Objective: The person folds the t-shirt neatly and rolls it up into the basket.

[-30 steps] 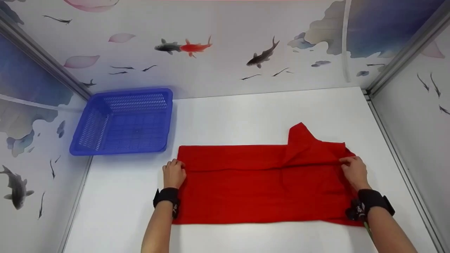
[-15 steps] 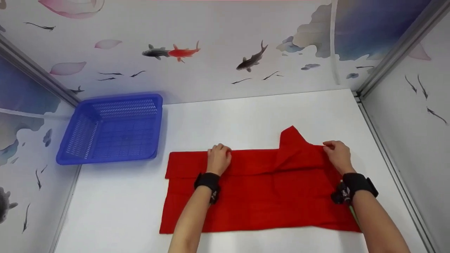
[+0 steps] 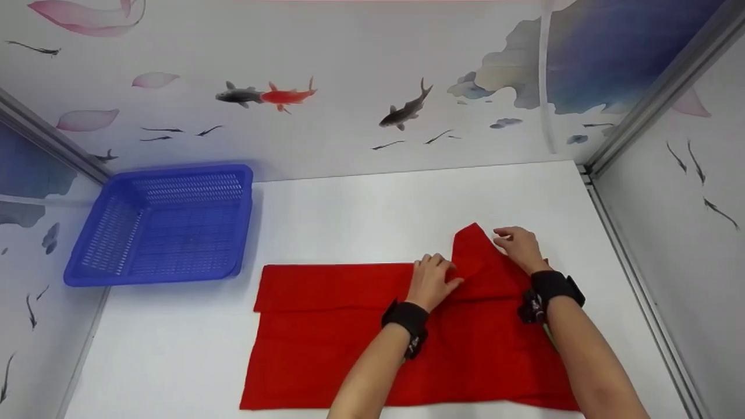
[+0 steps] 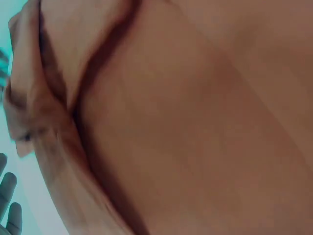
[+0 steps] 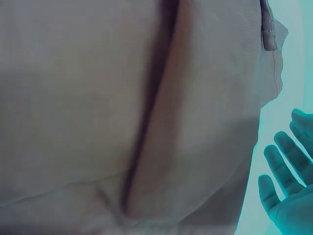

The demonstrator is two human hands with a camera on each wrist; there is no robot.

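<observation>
Red cloth point(image 3: 326, 355) lies spread on the white table point(image 3: 349, 221), well in from the back edge and nearer the right edge than the left. We see a long crease running across it, roughly along its far side, and a pointed flap point(image 3: 470, 250) sticking out from that side toward the table's back edge. At the flap's left side we find the left hand point(image 3: 432, 282), thumb apart from the fingers, its grip released. The right hand point(image 3: 521, 247) is just beside the flap's right slope; in the right wrist view we see its fingers spread, grasping nothing. We cannot tell whether either hand touches the cloth. Around the left wrist we notice a black band point(image 3: 405, 316). At the table's back left corner stands a blue basket point(image 3: 186, 237), apart from the cloth.
</observation>
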